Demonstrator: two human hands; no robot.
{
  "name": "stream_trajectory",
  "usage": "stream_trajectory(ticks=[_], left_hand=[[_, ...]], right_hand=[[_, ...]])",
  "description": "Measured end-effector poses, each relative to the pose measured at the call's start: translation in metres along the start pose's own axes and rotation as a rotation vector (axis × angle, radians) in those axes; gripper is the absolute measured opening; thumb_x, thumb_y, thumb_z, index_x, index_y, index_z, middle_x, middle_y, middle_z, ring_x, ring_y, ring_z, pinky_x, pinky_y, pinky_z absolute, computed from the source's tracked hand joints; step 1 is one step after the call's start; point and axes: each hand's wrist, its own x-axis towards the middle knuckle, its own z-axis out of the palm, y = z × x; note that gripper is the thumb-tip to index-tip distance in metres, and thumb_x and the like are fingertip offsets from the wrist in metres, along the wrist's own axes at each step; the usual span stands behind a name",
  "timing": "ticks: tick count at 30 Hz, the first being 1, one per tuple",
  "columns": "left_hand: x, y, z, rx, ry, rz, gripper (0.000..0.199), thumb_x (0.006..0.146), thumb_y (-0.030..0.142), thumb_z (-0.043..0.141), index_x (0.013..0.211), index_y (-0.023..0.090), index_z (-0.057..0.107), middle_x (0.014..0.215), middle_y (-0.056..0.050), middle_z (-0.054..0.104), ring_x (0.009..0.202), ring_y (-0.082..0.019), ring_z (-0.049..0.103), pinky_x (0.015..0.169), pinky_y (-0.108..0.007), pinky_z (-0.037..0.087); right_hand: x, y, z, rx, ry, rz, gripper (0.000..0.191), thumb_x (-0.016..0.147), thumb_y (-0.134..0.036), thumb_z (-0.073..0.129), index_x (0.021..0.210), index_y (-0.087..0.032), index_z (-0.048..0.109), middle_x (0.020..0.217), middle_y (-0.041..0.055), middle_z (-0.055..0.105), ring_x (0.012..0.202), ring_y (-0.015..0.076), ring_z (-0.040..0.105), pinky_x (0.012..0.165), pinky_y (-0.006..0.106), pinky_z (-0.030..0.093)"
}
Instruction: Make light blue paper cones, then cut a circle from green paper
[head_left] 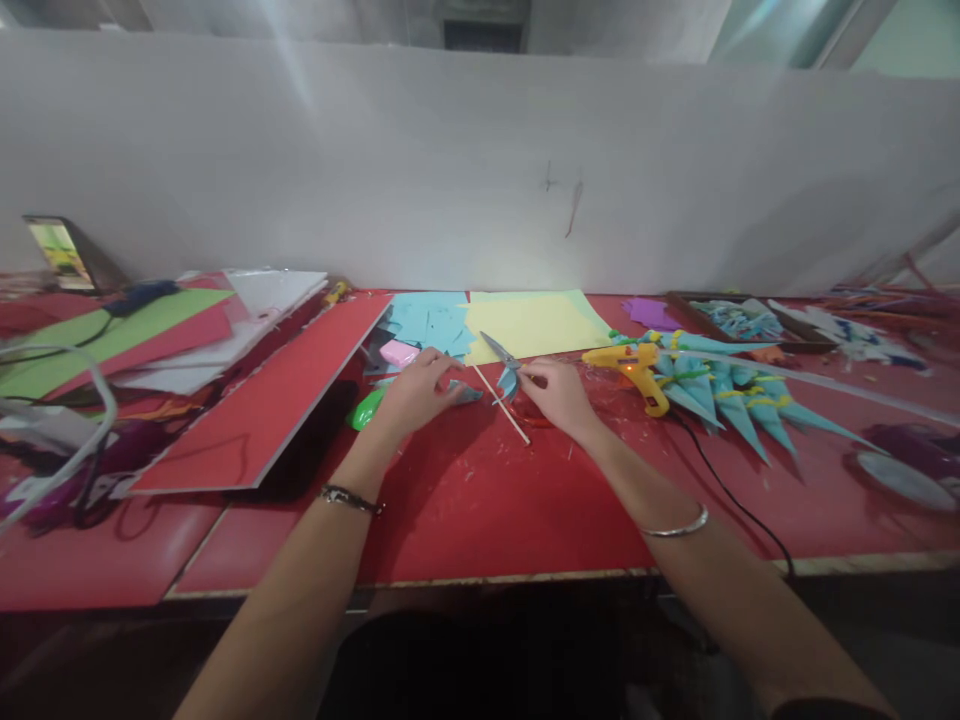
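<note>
My right hand (561, 397) pinches a small folded piece of light blue paper (508, 382) between thumb and fingertips. Beneath and beside it lie scissors (495, 347), blades pointing away to the left; red handles partly hidden by the hand. My left hand (421, 388) hovers left of it, fingers curved and thumb apart from them. Close to the left thumb is another blue paper scrap (471, 394), apparently not gripped. A thin pale stick (514, 420) lies slanted on the red table between the hands. Near my left wrist sits a bright green object (366, 410).
Yellow paper sheets (540, 325) and blue paper pieces (424, 320) lie at the back. A yellow glue gun (634, 372) with a black cord rests at right, beside spiky blue paper cones (739, 395). A red board (262, 400) leans at left. Behind stands a tray (806, 343).
</note>
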Motion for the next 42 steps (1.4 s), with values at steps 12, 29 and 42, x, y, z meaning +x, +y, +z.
stream_trajectory(ticks=[12,29,42], left_hand=[[0.002,-0.008,0.002,0.028,-0.181,-0.061,0.017,0.077,0.031,0.051,0.088,0.02,0.059,0.079,-0.002,0.06,0.067,-0.013,0.05,0.057,-0.024,0.034],[-0.001,0.027,0.015,-0.078,-0.026,0.14,0.022,0.082,0.033,0.046,0.067,0.017,0.051,0.062,0.002,0.05,0.057,-0.01,0.043,0.051,-0.021,0.029],[-0.001,0.025,0.018,-0.018,0.0,0.187,0.029,0.082,0.041,0.045,0.069,0.017,0.053,0.065,0.001,0.051,0.059,-0.01,0.045,0.051,-0.021,0.03]], right_hand=[[-0.004,-0.007,0.003,-0.02,-0.247,-0.116,0.018,0.079,-0.018,0.049,0.074,-0.018,0.066,0.075,0.004,0.062,0.073,0.0151,0.054,0.065,0.026,0.039],[-0.006,-0.02,0.018,0.63,-0.07,0.181,0.022,0.071,-0.038,0.055,0.079,-0.021,0.044,0.076,-0.001,0.054,0.071,0.0132,0.054,0.067,0.027,0.044],[-0.004,-0.017,0.015,0.765,-0.097,0.221,0.023,0.069,-0.037,0.059,0.081,-0.021,0.046,0.08,-0.0009,0.056,0.074,0.0122,0.055,0.069,0.026,0.046]])
